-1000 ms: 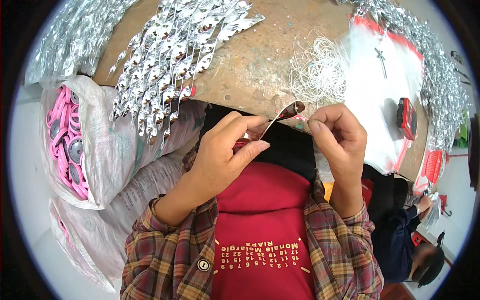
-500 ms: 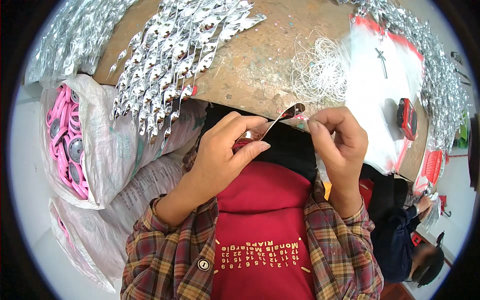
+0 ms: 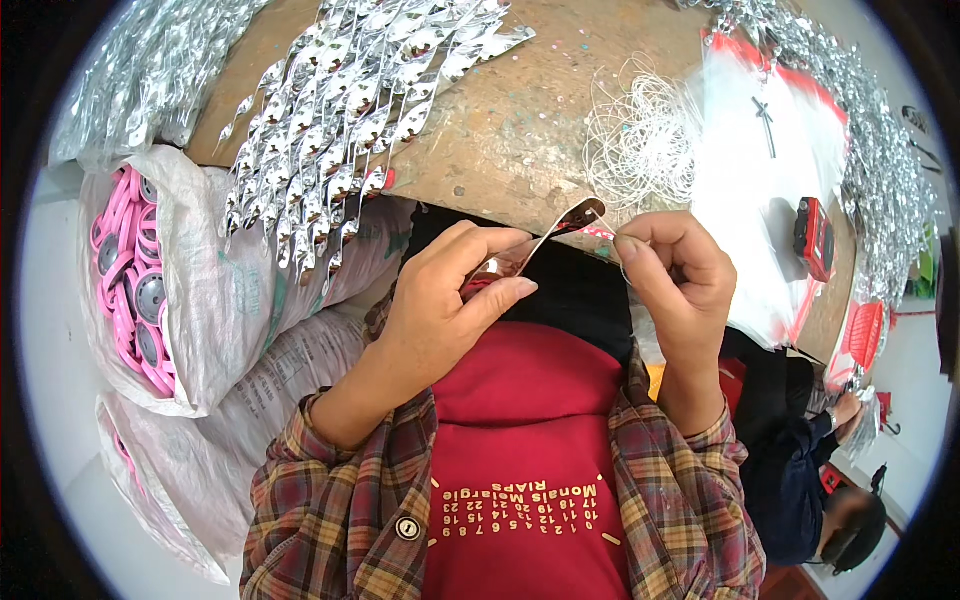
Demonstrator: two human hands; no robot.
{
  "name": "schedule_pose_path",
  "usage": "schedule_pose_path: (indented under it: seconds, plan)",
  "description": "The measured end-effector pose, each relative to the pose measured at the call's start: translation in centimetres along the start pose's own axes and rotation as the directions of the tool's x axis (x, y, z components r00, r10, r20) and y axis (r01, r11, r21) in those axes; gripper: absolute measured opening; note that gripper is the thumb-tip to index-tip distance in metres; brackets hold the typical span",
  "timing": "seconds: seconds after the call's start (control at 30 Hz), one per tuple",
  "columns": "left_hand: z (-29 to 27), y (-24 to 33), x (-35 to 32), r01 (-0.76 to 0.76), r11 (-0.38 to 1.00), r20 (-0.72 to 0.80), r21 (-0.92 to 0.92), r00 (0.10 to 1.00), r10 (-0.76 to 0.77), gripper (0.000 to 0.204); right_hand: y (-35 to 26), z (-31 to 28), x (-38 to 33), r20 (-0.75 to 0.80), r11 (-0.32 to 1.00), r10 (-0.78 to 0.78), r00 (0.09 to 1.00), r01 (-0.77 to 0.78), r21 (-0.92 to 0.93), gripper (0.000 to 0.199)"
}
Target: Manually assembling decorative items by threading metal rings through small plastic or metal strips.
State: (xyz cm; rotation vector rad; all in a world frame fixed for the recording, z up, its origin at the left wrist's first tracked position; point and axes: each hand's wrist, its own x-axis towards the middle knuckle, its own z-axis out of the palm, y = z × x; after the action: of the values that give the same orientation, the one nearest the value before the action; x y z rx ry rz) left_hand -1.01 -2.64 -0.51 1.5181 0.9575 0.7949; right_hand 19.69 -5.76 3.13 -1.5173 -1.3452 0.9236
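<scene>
Two hands at chest height. Left hand (image 3: 450,310) pinches silver metal strip (image 3: 545,245), grip tight on its lower end. Right hand (image 3: 672,275) — grip narrow, fingertips pressed on thin white thread (image 3: 622,262) beside strip's tip. Risk, as judgement: thread slips from pinch, too fine to hold. Beyond — desk (image 3: 520,120), thread tangle (image 3: 640,140), pile of silver strips (image 3: 340,120).

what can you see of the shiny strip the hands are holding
The shiny strip is a thin, narrow, mirror-like piece, silvery with reddish reflections, that looks like metallic foil or thin metal. It slants up from lower left to a rounded upper end near the wooden table edge. The left hand pinches its lower part between thumb and fingers; the right hand pinches close beside its upper end, where any contact cannot be told.
</scene>
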Motion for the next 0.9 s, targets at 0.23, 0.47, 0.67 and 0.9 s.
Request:
schedule_pose_path:
  seconds: [0.23, 0.47, 0.67, 0.9]
  plan:
    - [-0.09, 0.34, 0.04, -0.008, 1.000, 0.005, 0.023, 1.000, 0.008, 0.028, 0.09, 0.15, 0.02, -0.019, 0.997, -0.030, 0.999, 0.028, -0.075, 0.004]
    - [-0.10, 0.53, 0.03, -0.004, 1.000, -0.003, 0.023, 1.000, 0.004, 0.029, 0.20, 0.24, 0.01, -0.028, 0.996, -0.032, 0.999, 0.030, -0.081, 0.004]
    - [-0.18, 0.36, 0.01, -0.008, 0.999, -0.005, 0.041, 1.000, 0.008, 0.029, 0.25, 0.14, -0.08, -0.036, 0.996, -0.038, 0.999, 0.035, -0.078, 0.004]
    - [-0.27, 0.48, 0.09, -0.027, 0.997, 0.006, 0.072, 1.000, 0.027, 0.029, 0.38, 0.01, -0.14, -0.038, 0.987, -0.070, 0.997, 0.063, -0.147, 0.004]
